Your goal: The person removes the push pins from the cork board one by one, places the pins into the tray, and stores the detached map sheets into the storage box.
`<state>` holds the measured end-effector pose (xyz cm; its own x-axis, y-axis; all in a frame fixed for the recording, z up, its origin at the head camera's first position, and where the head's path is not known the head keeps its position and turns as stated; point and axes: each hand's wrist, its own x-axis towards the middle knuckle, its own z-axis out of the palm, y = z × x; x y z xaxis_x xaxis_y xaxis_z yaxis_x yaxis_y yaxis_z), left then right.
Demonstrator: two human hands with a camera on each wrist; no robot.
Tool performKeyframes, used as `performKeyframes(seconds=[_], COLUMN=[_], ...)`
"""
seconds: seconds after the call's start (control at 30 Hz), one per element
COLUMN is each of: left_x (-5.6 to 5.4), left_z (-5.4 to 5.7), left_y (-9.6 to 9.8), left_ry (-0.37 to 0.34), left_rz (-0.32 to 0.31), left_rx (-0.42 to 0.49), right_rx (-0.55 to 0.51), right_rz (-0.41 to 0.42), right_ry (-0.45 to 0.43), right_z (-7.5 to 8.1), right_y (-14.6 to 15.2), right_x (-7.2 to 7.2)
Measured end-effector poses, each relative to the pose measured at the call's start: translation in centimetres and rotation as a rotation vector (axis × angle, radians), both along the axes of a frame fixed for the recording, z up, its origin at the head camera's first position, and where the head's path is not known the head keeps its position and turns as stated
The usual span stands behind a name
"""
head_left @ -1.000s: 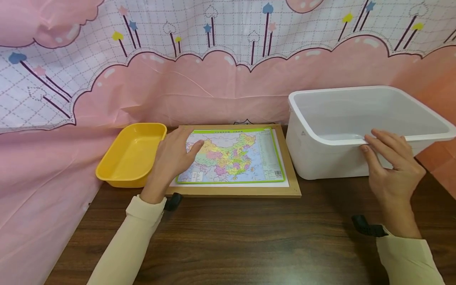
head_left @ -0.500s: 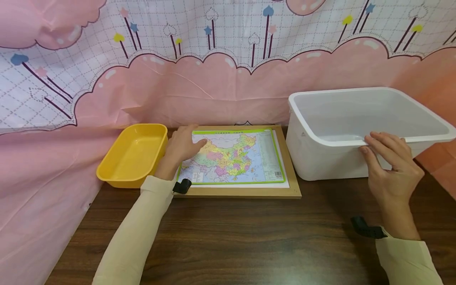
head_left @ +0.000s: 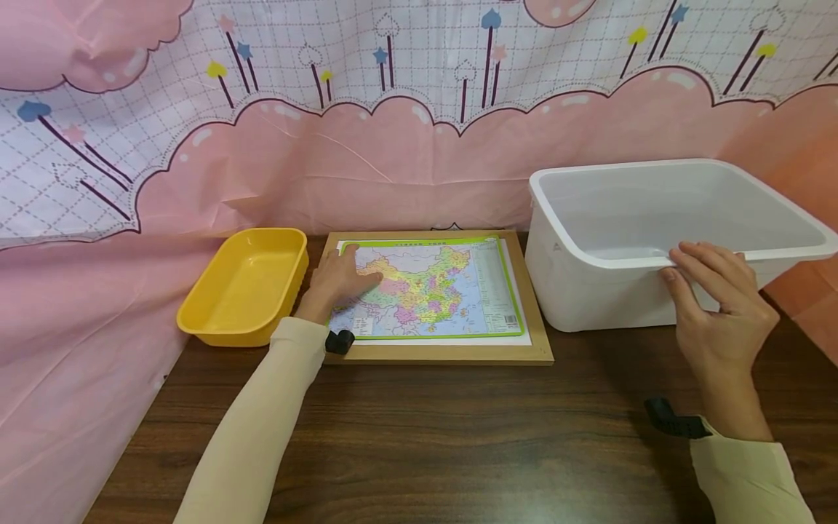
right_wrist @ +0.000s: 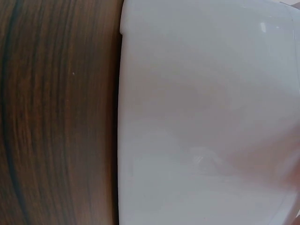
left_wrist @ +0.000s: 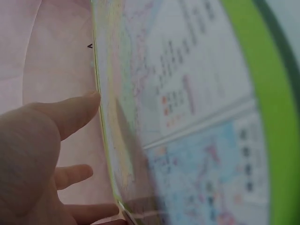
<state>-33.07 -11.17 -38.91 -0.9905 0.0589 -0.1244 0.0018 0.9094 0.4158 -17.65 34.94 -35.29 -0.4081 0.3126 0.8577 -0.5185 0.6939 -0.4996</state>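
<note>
A map puzzle (head_left: 419,291) with a green border lies within a wooden frame board (head_left: 445,354) at the back of the table. My left hand (head_left: 335,280) is over the map's left end, its thumb and fingers spread apart. Up close in the left wrist view, the thumb tip (left_wrist: 91,98) and fingertips come right to the map's surface (left_wrist: 197,93). Over on the right, my right hand (head_left: 723,309) holds the front rim of a white plastic bin (head_left: 602,295), fingers on top and thumb just below. The right wrist view is mostly filled by the bin's outer wall (right_wrist: 197,93).
A yellow tray (head_left: 236,280) stands to the left of the framed map. Behind everything hangs a pink patterned cloth (head_left: 393,153), also draped along the left side. Dark wood table (head_left: 458,429) stretches in front.
My left hand has moved right and down, from between the yellow tray and the map onto the map's left end. The right hand stays at the bin's rim.
</note>
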Motion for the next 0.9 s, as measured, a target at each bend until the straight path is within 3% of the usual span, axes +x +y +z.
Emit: performKeyframes(seconds=[0.27,0.7,0.9], left_x=[-0.2,-0.6,-0.5], left_z=[-0.3,-0.5,-0.2], left_y=[0.5,1.0,1.4], left_ry=[-0.027,-0.033,-0.025], left_rz=[-0.017,0.028,0.058], left_rx=[-0.076,-0.073,-0.073], right_rx=[0.038,0.067,0.025], right_rz=[-0.038,-0.057,-0.028], right_ry=[-0.028,-0.054,-0.031], right_z=[-0.2,-1.1,-0.3], right_y=[0.4,1.7,0.5], right_x=[-0.1,-0.7,-0.2])
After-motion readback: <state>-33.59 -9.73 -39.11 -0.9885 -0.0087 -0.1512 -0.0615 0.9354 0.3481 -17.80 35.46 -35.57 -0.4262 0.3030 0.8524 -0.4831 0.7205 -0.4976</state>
